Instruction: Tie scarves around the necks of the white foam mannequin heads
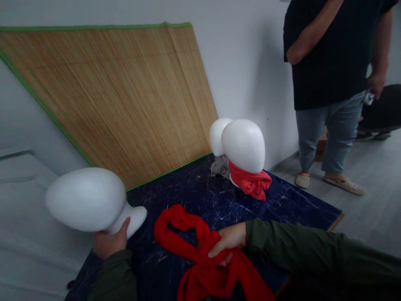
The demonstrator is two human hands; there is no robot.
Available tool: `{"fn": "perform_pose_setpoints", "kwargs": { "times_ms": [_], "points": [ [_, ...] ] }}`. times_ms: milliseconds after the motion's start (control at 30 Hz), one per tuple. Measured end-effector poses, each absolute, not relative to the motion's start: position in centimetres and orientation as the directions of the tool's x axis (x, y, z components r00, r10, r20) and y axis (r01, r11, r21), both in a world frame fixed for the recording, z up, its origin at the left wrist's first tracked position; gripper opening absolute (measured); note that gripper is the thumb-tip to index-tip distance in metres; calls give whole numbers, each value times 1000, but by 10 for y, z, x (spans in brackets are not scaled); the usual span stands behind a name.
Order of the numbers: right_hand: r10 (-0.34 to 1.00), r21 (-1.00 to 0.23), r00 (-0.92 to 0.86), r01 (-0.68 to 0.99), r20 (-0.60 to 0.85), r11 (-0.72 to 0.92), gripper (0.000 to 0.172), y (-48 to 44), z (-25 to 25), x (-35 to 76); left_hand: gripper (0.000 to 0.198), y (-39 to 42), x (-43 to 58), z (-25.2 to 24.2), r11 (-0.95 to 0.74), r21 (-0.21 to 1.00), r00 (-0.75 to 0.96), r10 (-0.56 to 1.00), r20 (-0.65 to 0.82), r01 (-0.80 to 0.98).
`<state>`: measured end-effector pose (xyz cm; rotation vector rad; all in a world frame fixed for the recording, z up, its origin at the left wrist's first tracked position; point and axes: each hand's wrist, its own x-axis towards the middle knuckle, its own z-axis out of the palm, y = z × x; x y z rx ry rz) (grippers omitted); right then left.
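A white mannequin head [86, 198] is tilted over at the left, and my left hand [112, 241] is closed round its neck. My right hand [228, 240] grips a bright red scarf [181, 247] near the table's front. The scarf forms a loop to the left of that hand, and its loose ends hang down towards the bottom of the view. Part of the right hand's fingers is hidden in the cloth.
On the dark blue marbled table [200, 200] stand two more white heads, one with a coral scarf [249, 179], the other with a grey cloth [221, 166]. A bamboo mat [125, 96] leans on the wall. A person [332, 58] stands at the right.
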<state>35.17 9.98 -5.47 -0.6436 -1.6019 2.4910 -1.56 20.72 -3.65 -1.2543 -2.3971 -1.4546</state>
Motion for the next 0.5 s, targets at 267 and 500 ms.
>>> {"fn": "perform_pose_setpoints", "kwargs": {
  "times_ms": [267,500],
  "points": [
    [876,-799,-479,-507,-52,-325,34,96,-15,388,75,162,56,-29,83,748,-644,575,504,659],
    [889,-750,420,-525,182,402,36,-9,-4,457,65,103,101,-33,-113,698,-427,719,549,707]
  ]
}}
